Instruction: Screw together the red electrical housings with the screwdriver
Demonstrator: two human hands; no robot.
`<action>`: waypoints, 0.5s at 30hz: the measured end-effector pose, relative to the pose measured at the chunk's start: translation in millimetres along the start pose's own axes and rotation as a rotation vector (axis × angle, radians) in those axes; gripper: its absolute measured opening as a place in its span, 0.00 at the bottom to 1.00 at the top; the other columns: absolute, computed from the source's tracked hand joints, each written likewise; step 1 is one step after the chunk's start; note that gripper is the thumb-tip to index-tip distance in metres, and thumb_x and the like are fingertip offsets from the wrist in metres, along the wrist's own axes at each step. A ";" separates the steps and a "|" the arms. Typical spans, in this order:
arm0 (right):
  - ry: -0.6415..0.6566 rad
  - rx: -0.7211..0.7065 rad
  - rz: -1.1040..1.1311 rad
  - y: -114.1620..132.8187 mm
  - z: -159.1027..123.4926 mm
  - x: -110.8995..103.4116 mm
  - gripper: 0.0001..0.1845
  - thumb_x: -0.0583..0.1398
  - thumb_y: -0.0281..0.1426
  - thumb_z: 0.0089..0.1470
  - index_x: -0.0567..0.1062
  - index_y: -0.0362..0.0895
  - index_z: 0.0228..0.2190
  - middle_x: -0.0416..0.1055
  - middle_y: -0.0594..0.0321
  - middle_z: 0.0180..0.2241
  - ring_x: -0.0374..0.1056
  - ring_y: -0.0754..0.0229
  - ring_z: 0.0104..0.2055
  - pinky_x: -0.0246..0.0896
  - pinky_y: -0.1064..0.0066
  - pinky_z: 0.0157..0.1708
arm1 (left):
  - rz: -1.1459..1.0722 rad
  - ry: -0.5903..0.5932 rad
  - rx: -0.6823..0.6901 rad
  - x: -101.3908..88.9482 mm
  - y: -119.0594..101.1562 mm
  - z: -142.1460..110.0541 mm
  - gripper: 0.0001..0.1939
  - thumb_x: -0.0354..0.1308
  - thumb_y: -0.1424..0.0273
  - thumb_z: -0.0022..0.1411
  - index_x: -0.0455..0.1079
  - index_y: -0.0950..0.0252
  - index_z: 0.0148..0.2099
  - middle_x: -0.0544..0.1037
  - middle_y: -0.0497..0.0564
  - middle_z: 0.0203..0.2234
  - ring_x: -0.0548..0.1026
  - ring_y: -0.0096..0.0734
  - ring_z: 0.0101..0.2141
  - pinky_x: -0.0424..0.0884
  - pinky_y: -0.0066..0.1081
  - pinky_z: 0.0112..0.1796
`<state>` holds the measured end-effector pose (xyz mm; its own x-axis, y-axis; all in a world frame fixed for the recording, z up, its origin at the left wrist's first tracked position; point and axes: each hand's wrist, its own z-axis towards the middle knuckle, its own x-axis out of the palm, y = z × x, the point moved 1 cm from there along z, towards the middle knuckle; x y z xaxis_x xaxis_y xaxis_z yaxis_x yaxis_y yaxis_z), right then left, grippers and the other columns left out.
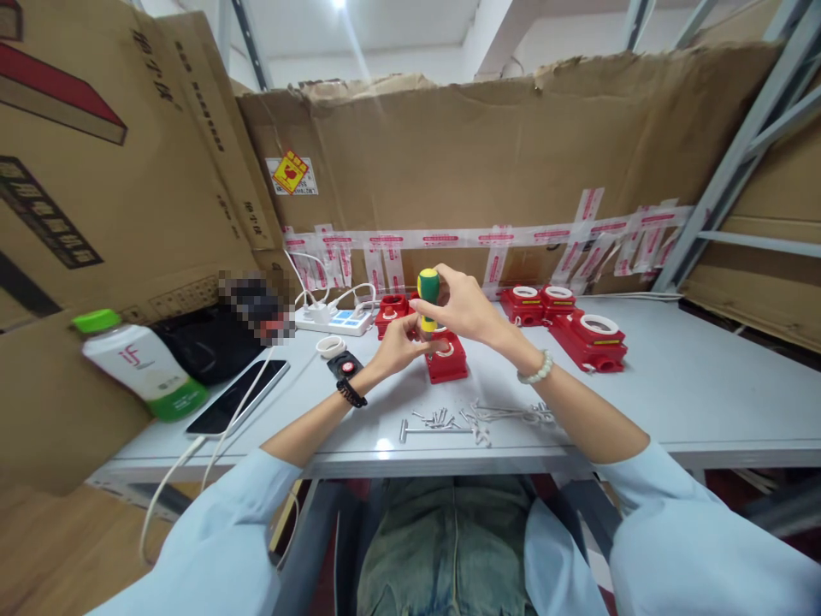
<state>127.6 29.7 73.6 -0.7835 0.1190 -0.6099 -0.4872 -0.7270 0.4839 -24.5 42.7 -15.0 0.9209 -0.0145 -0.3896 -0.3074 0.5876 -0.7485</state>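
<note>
My right hand [463, 306] is wrapped round the green and yellow handle of a screwdriver [428, 295], held upright over a small red box [447, 359] on the grey table [673, 385]. Fingers of my left hand [398, 344] pinch together at the screwdriver's lower end, just above the box; whatever they hold is too small to make out. A scatter of several metal screws and pins [478, 417] lies on the table in front of the box.
More red boxes [581, 327] stand at the back right, one [391, 312] behind my hands. A white power strip [337, 321], a phone [239, 396], a green-capped bottle [138, 364], a black bag [211, 338] lie left. Cardboard walls [487, 154] surround the table.
</note>
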 end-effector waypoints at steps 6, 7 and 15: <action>0.014 -0.006 0.032 0.5 -1.6 0.1 0.10 0.61 0.36 0.50 0.65 0.43 0.28 0.70 0.63 0.26 0.64 0.63 0.27 0.58 0.68 0.29 | 0.115 0.119 0.061 -1.7 -3.7 -2.3 0.14 0.59 0.60 0.60 0.74 0.67 0.37 0.77 0.50 0.30 0.69 0.27 0.29 0.59 0.28 0.29; 0.012 -0.007 0.036 0.2 -1.7 -0.4 0.10 0.61 0.35 0.50 0.66 0.43 0.28 0.70 0.63 0.26 0.64 0.63 0.27 0.58 0.68 0.30 | 0.137 0.115 0.064 -3.2 -5.9 -2.9 0.15 0.59 0.59 0.61 0.75 0.68 0.36 0.77 0.50 0.28 0.68 0.27 0.28 0.59 0.28 0.29; -0.012 -0.011 0.073 -4.2 -1.9 -4.3 0.11 0.61 0.36 0.49 0.64 0.43 0.29 0.70 0.64 0.25 0.64 0.63 0.27 0.58 0.68 0.30 | 0.302 0.220 0.126 -17.3 -11.9 -8.5 0.14 0.63 0.59 0.55 0.74 0.66 0.38 0.76 0.50 0.31 0.69 0.28 0.30 0.64 0.29 0.32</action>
<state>133.7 31.0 73.0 -0.8214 0.0733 -0.5656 -0.4242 -0.7416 0.5198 -38.8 29.1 -3.9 0.7157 0.0092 -0.6984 -0.5123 0.6865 -0.5160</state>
